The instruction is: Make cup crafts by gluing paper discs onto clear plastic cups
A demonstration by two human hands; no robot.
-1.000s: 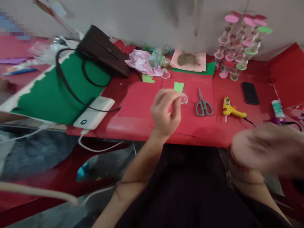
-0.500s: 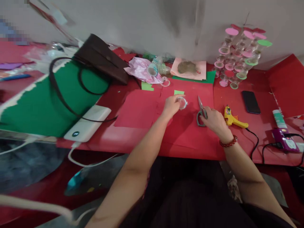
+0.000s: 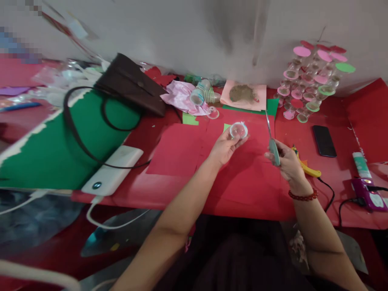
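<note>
My left hand [image 3: 226, 148] is closed on a small clear plastic cup [image 3: 239, 130] with a pale rim, held above the red sheets, its round opening facing me. In my right hand [image 3: 287, 161] are scissors [image 3: 273, 150] with grey-green handles, the blades pointing up and away toward the wall. The fingers are wrapped about the handles. Under both hands lies red paper [image 3: 239, 182], and a scrap of light green paper [image 3: 226, 127] shows just behind the left hand. A yellow glue gun [image 3: 311, 169] lies partly hidden behind the right hand.
A hanging of clear cups with pink and green discs [image 3: 309, 89] stands by the wall. Nearby are a phone [image 3: 324, 140], a purple power socket [image 3: 368, 194], a white power bank [image 3: 113, 169], a dark bag [image 3: 133, 83], pink cloth [image 3: 180, 96] and a pink sheet with a brownish heap [image 3: 242, 93].
My right hand has lifted the scissors off the red paper and turned them on edge. My left hand has raised the cup and tipped its opening toward me. The view has shifted slightly.
</note>
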